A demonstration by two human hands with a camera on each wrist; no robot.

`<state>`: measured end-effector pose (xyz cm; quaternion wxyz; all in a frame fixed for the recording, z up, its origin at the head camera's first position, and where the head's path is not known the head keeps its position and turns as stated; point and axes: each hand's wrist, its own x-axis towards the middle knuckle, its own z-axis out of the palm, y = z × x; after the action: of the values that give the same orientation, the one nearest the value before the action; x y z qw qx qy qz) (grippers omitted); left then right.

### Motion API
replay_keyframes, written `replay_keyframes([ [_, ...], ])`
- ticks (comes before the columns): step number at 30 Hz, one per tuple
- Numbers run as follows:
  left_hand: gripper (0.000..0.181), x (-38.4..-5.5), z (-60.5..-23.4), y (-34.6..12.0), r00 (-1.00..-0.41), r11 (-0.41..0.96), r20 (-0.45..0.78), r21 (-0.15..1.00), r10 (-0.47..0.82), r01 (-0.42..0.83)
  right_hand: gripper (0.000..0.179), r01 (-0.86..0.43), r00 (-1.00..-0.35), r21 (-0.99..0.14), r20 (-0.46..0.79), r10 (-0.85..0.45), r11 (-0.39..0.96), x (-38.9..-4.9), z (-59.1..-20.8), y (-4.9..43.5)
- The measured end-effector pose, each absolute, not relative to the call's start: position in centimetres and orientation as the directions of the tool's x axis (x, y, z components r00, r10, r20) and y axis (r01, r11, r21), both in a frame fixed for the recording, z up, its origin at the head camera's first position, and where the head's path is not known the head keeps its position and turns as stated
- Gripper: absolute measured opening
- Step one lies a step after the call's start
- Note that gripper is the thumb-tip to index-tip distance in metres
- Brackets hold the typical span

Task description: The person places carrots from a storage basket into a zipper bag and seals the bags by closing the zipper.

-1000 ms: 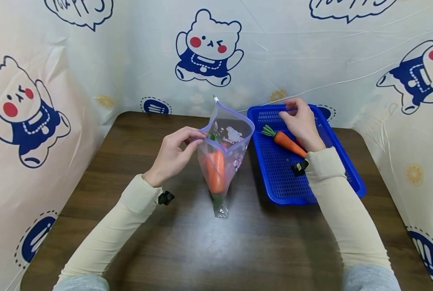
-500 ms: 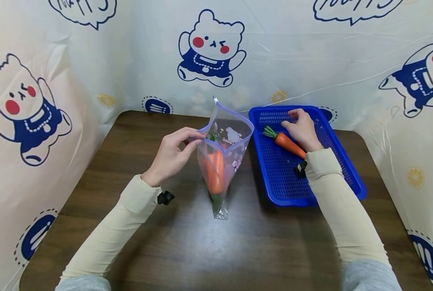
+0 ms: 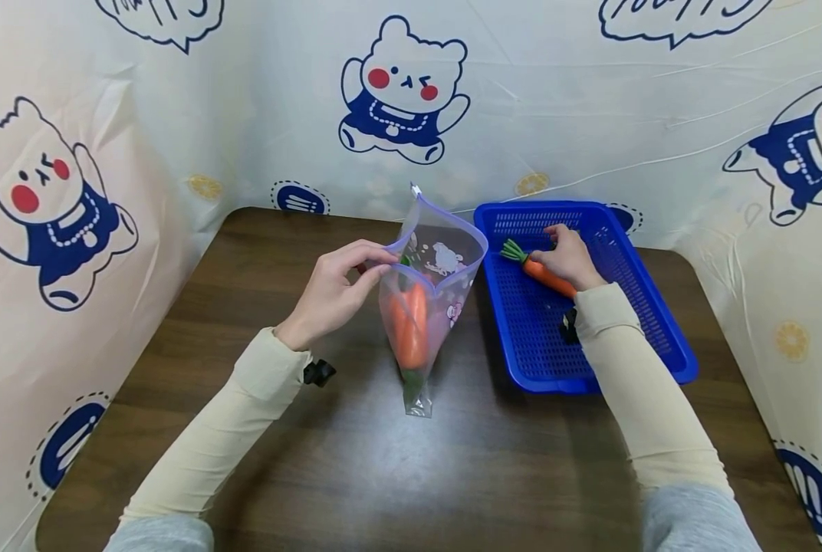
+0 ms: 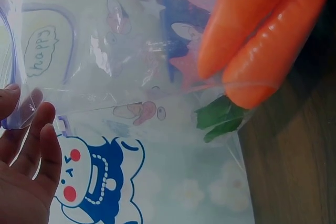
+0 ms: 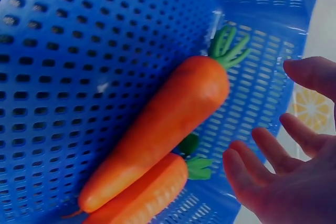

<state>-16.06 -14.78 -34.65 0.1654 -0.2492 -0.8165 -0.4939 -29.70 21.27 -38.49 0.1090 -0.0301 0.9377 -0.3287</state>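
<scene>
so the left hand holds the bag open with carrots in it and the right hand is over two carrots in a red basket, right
Not quite: the basket is blue, not red, as the head view and right wrist view show. The rest holds: the left hand pinches the bag open with carrots inside, and the right hand is over the two carrots.

Left hand [image 3: 331,295]: raised, fingers curled forward, thumb and fingertips pinched together.
Right hand [image 3: 568,257]: lowered, palm down, fingers spread and relaxed.
Forearms: both extended forward, sleeved.
</scene>
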Motion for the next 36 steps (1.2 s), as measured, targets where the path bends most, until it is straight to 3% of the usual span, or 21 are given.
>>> replay_keyframes([
  [11, 0.016, -16.0, -34.5, -14.7, -0.81, 0.383, 0.529, 0.715, 0.253, 0.586, 0.066, -0.01, -0.962, -0.526, -0.227, -0.152, 0.85, -29.6, -39.4, 21.0],
  [36, 0.016, -15.9, -34.9, -14.8, -0.807, 0.397, 0.532, 0.704, 0.255, 0.589, 0.071, -0.032, -0.956, -0.443, -0.247, -0.157, 0.896, -30.4, -41.9, 20.7],
])
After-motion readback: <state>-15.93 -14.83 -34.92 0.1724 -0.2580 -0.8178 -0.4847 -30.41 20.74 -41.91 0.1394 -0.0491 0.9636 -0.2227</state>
